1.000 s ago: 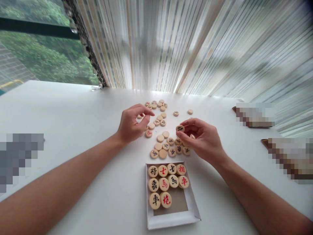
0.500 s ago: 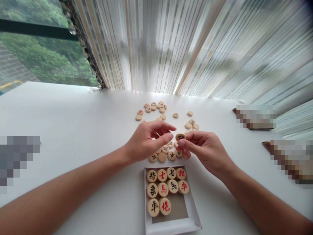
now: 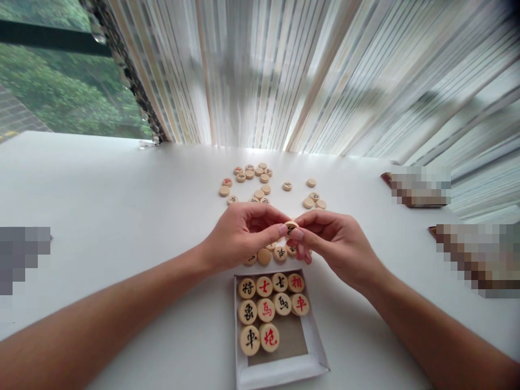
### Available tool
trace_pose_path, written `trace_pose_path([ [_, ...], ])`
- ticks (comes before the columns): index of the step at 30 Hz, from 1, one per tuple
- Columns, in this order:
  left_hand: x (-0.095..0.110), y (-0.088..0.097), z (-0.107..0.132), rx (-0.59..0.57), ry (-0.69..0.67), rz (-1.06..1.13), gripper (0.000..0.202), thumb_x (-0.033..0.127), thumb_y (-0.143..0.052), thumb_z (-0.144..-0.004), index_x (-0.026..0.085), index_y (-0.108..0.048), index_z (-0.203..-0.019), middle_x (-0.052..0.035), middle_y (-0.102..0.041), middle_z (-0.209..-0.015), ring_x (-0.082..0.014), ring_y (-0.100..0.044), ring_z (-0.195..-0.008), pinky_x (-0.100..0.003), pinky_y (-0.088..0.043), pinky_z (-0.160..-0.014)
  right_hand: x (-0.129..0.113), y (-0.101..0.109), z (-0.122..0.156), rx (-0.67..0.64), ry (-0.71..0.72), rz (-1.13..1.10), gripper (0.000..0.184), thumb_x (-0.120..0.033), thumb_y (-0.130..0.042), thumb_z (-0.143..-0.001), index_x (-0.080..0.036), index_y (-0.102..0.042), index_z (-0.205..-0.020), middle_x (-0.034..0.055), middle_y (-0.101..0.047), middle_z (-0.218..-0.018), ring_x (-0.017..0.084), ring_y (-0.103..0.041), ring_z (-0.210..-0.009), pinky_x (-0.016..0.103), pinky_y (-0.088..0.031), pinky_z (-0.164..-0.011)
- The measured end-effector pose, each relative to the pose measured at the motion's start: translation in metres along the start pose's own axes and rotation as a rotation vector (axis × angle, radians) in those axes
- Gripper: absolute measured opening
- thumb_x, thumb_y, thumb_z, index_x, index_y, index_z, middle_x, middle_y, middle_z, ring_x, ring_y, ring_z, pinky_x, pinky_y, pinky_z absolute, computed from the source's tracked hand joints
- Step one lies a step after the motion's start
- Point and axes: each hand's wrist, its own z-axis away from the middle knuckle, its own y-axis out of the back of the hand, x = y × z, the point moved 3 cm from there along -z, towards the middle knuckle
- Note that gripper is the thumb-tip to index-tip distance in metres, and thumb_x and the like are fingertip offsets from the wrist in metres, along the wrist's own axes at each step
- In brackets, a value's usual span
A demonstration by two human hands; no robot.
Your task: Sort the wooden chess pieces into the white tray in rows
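The white table [image 3: 122,189] carries everything; resting the wrists on it would steady fine work. On it, between the forearms, the open box [image 3: 280,372] holds boxed pieces [image 3: 270,338] in two rows of four and a nearer row of two, with bare floor to the right of that pair. A piece lowered there should go in flat, character up, without catching its neighbours' edges. The left hand [image 3: 244,235] and right hand [image 3: 337,235] meet just beyond the box, each pinching one side of the same piece. Below them, loose pieces [image 3: 265,255] are partly hidden, so lifting clear would avoid knocking any. The held piece [image 3: 291,227] sits between both thumbs, tilted, its dark character partly covered; a light, even pinch at the rim would keep it readable and easy to turn.
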Motion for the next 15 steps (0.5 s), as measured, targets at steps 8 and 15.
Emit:
trace_pose_path([
  [8,0.0033,0.0005,0.0031,0.055,-0.08,-0.101,0.015,0.019,-0.082,-0.09,0.011,-0.085,-0.103,-0.0086,-0.085,-0.094,-0.0151,-0.08,-0.083,-0.02,-0.065,-0.076,-0.0033,-0.0013,0.0023,0.043,0.102,0.005,0.026,-0.03,-0.099,-0.077,-0.017,-0.083,-0.092,0.0045,-0.082,-0.072,0.015,-0.077,-0.059,0.019,-0.065,-0.056],
  [15,0.0081,-0.0006,0.0045,0.099,-0.13,-0.166,0.013,0.019,-0.084,-0.09,0.015,-0.088,-0.102,-0.008,-0.086,-0.094,-0.0163,-0.081,-0.083,-0.022,-0.065,-0.076,-0.0047,-0.0015,0.0048,0.062,0.129,0.011,0.026,-0.03,-0.1,-0.075,-0.019,-0.086,-0.093,0.0045,-0.084,-0.077,0.015,-0.08,-0.063,0.019,-0.068,-0.063],
])
